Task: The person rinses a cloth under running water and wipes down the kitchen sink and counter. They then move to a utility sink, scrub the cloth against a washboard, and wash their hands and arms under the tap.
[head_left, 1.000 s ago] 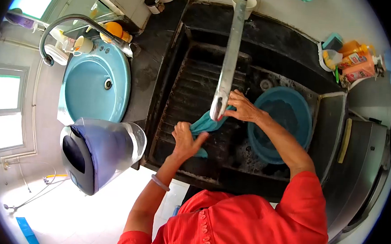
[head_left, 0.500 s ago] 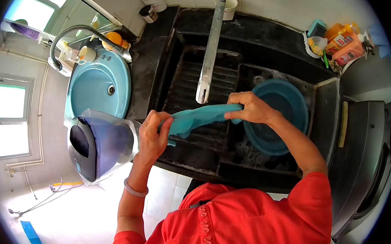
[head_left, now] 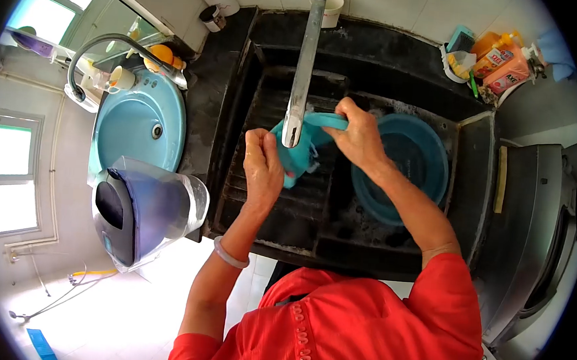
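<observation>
A wet-looking teal cloth (head_left: 294,162) hangs in folds beneath the metal tap (head_left: 300,94), over the ribbed part of the black sink. My right hand (head_left: 360,137) pinches its upper right edge, which stretches across as a band. At its left side, my left hand (head_left: 262,168) has its fingers curled around the cloth; the fingertips are partly hidden. The tap's spout covers part of the cloth, and whitish streaks show just right of it. Under my right forearm stands a round blue basin (head_left: 441,165) with water in it.
A light-blue washbasin (head_left: 179,135) with a curved faucet (head_left: 121,38) is at the left. In front of it sits a clear-and-grey water jug (head_left: 159,204). Orange detergent bottles (head_left: 507,73) stand at the back right corner. The sink's raised rim (head_left: 477,119) borders the basin.
Both hands have moved away from me, and my left hand has come right, nearer my right hand. The cloth, stretched sideways before, now hangs bunched under the tap.
</observation>
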A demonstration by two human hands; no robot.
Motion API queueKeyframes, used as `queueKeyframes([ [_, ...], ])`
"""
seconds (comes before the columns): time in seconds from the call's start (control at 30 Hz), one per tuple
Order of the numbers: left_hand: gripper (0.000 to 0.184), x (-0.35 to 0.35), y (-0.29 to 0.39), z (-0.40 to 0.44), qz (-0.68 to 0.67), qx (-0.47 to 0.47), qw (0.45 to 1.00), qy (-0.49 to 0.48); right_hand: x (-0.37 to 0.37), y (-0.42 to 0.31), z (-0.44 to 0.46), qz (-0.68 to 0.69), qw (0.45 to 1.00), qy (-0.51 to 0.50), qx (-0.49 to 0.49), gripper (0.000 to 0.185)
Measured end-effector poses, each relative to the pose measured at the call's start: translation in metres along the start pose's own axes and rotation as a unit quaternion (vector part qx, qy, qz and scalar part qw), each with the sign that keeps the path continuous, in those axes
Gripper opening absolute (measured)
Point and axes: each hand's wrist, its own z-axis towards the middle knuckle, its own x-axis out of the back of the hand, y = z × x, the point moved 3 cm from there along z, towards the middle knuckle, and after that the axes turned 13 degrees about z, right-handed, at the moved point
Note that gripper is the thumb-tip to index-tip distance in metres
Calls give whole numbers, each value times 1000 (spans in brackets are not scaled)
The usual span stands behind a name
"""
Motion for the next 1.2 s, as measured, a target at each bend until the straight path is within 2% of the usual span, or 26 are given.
queueKeyframes([
  [0.1,14,-11,-10,-7,-105,38,993,22,-39,6,-20,-16,999,-32,17,29],
  [0.13,15,-13,-29,-15,-53,53,997,14,-58,15,-31,-36,998,-41,35,32],
  [0.2,20,-17,-82,-39,51,85,995,-4,-91,30,-60,-45,989,-137,-19,31],
  [0.27,28,-23,-140,-78,116,86,989,-31,-102,42,-84,-59,945,-295,-130,40],
  [0.33,38,-17,-160,-89,200,52,978,-37,-106,82,-78,-115,916,-338,-185,35],
  [0.37,43,-12,-161,-85,250,15,968,-29,-104,102,-58,-147,916,-305,-217,34],
  [0.4,48,-10,-158,-81,297,-23,954,-22,-104,135,-41,-135,942,-234,-198,36],
  [0.43,55,-12,-148,-69,327,-42,942,-54,-95,133,-17,-181,967,-106,-142,40],
  [0.47,56,-17,-138,-59,365,-79,923,-90,-103,169,-9,-234,960,-28,-151,38],
  [0.53,57,-35,-121,-47,437,-156,872,-157,-149,208,-19,-340,933,-16,-117,34],
  [0.57,51,-49,-137,-47,462,-167,849,-195,-166,202,-14,-311,944,-64,-88,31],
  [0.67,36,-75,-178,-42,463,-119,841,-252,-197,179,-10,-221,952,-211,-4,31],
  [0.7,22,-72,-178,-32,458,-120,843,-255,-190,191,5,-137,977,-160,-31,33],
  [0.73,21,-67,-178,-23,346,-43,914,-206,-179,208,26,-53,991,-106,-56,35],
  [0.77,21,-64,-180,-16,225,35,962,-150,-161,202,48,17,990,-59,-129,36],
  [0.8,20,-61,-180,-13,97,115,984,-91,-150,210,49,11,992,-47,-114,36],
  [0.83,24,-65,-171,-10,54,243,956,-152,-138,219,51,4,995,-34,-98,37],
  [0.87,30,-71,-168,-15,157,186,957,-155,-138,257,36,-79,995,-53,15,35],
  [0.93,41,-86,-163,-22,348,55,923,-151,-128,234,21,-166,979,-102,57,28],
  [0.97,64,-86,-158,-22,354,-45,926,-123,-123,234,0,-124,988,-81,40,31],
  [1.03,75,-83,-171,-9,400,-77,898,-163,-129,216,-66,67,996,-4,-52,42],
  [1.07,80,-85,-181,1,425,-98,881,-182,-133,184,-87,87,995,-32,-33,45],
  [1.1,82,-95,-196,0,447,-109,861,-217,-130,162,-66,99,972,-155,-150,44],
  [1.13,80,-98,-205,-3,455,-133,858,-199,-126,140,-48,80,922,-278,-258,44],
  [1.17,80,-101,-206,-2,462,-113,854,-212,-151,142,-5,-106,896,-320,-290,35],
  [1.2,80,-102,-206,-1,469,-89,850,-222,-166,150,31,-289,836,-351,-308,27],
])
